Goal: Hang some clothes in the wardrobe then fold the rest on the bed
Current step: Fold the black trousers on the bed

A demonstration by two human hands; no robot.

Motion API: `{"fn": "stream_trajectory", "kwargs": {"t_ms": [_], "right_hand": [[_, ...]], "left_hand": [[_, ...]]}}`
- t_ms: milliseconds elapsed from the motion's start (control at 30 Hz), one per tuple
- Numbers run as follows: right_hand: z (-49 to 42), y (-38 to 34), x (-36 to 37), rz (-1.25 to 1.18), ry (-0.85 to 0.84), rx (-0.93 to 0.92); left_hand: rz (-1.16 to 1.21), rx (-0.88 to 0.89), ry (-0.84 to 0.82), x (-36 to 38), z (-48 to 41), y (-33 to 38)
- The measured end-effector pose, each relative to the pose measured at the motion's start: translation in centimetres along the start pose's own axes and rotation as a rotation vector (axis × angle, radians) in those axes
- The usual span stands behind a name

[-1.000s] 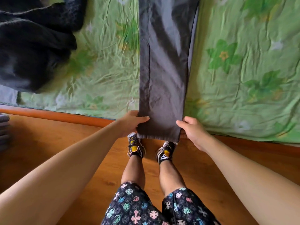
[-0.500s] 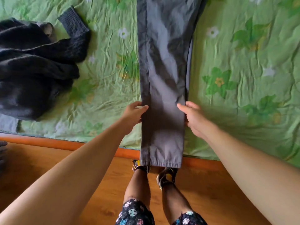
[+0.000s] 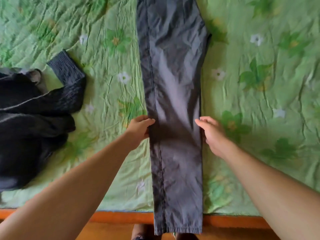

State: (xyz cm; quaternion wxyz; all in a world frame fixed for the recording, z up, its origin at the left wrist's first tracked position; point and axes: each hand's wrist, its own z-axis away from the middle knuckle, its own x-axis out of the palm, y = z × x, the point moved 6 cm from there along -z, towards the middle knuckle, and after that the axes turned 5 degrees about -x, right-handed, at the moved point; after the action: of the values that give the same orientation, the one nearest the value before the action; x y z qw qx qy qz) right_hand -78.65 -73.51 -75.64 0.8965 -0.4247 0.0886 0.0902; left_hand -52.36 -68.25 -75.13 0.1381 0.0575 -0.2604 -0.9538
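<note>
Grey trousers lie lengthwise on the green floral bed sheet, one leg folded onto the other. Their hem hangs over the bed's wooden edge. My left hand pinches the left edge of the trouser legs about mid-length, fingers curled over the fabric. My right hand holds the right edge at the same height, fingertips on top of the cloth. The waist end runs out of view at the top.
A crumpled black garment with a ribbed cuff lies on the sheet at the left. An orange wooden floor shows below the bed edge, with my feet just visible under the hem.
My hands left the trouser hem and moved up along both edges to mid-leg. The view tilted up, so more of the bed shows and the hem now hangs free.
</note>
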Motion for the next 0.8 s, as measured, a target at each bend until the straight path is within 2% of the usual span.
{"fn": "stream_trajectory", "kwargs": {"t_ms": [133,267,433,500,667,800], "right_hand": [[-5.4,-4.2,1.6,0.005,0.031,0.008],[-6.7,-3.5,1.2,-0.01,0.119,0.016],[-6.5,-3.8,0.1,0.264,0.132,-0.053],[-7.1,-4.8,0.3,0.297,0.115,-0.093],[-12.6,-9.7,2.0,-0.075,0.04,-0.06],[-18.1,-10.7,1.3,-0.071,0.04,-0.023]], "left_hand": [[0.03,0.092,0.023,0.3,-3.5,6.0],[-0.05,0.065,0.086,-0.4,-5.6,7.2],[-0.038,0.048,0.095,-0.3,-5.6,7.2],[0.019,0.034,0.078,-0.1,-6.1,7.6],[0.163,0.07,0.039,0.4,-8.0,11.0],[0.133,0.094,0.181,0.3,-9.8,12.7]]}}
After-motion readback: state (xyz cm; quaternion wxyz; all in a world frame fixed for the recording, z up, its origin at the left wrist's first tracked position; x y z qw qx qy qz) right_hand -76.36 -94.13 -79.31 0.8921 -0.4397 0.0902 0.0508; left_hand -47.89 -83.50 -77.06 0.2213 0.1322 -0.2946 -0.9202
